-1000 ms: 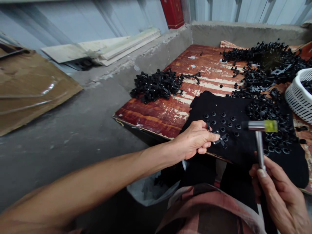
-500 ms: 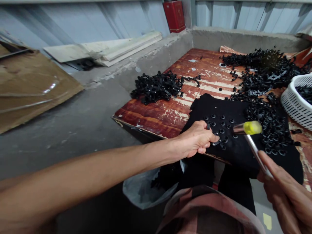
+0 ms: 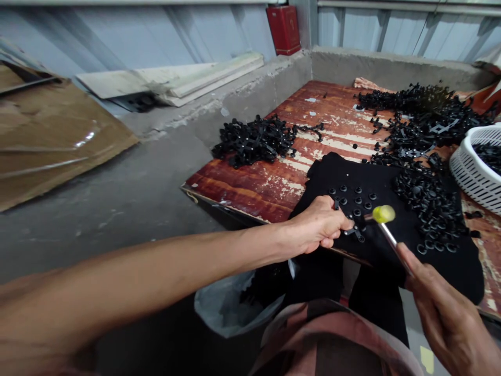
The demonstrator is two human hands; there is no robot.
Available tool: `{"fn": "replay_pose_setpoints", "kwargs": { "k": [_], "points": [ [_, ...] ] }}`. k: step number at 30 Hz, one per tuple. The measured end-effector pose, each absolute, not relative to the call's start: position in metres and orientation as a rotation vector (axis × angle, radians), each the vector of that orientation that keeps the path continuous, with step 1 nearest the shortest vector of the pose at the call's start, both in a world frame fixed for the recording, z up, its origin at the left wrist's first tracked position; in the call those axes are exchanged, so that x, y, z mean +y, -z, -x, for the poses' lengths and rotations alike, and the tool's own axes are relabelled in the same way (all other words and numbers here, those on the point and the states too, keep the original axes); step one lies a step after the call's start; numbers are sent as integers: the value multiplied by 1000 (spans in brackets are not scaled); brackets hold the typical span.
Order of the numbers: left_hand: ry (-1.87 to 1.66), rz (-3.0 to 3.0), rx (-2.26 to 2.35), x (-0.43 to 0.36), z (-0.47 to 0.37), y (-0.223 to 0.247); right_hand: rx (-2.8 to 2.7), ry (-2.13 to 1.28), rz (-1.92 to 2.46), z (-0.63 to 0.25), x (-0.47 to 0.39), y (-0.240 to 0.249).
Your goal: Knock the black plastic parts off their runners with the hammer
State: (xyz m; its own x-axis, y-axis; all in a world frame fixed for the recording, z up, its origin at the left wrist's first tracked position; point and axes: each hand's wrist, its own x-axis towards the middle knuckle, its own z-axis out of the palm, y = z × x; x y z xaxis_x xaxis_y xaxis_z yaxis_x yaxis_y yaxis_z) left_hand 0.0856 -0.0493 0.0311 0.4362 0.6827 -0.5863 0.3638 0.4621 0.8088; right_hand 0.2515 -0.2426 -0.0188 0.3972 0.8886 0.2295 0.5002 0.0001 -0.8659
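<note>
My left hand (image 3: 323,224) is closed at the near edge of a black cloth (image 3: 385,245), fingers pinching a black linked strip (image 3: 355,233) with small metal rivets. Part of the strip is hidden under the fingers. Around its far side, several small round black caps (image 3: 358,200) stand in loose rows on the cloth. My right hand (image 3: 440,297) is wrapped round the metal handle of a hammer with a yellow-ended head (image 3: 383,213). The hammer head hovers low, just right of the strip and somewhat blurred; whether it touches anything I cannot tell.
A heap of round black caps (image 3: 426,203) lies at the cloth's right. Beyond is a bigger tangle of black linkages (image 3: 426,122), beside a white basket (image 3: 465,169). Another linkage pile (image 3: 254,141) sits at the left of the worn red-brown table (image 3: 235,190). A plastic bag (image 3: 219,308) hangs below.
The hammer has swung left and slightly down, its head now closer to the strip and caps. My left hand keeps its pinch, almost unmoved. The view has shifted slightly.
</note>
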Motion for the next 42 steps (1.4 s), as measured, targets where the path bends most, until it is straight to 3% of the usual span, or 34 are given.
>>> {"fn": "replay_pose_setpoints", "kwargs": {
  "k": [5, 9, 15, 19, 25, 42],
  "points": [
    [-282, -1098, 1169, -49, -87, -29, -1462, -239, 1714, -248, -246, 24],
    [-297, -1099, 1143, -50, -87, -27, -1759, -235, 1651, -250, -243, 28],
    [-357, -1053, 1177, -53, -87, -25, -1758, -281, 1649, -252, -239, 31],
    [-398, -1032, 1142, -57, -81, -25, -1418, -270, 1705, -241, -236, 30],
    [-480, -836, 889, -80, -74, -24, -761, -784, 1542, -208, -201, 26],
    [-254, -690, 651, -94, -40, 4, -735, -1152, 1380, -197, -179, 13]
  ]
}}
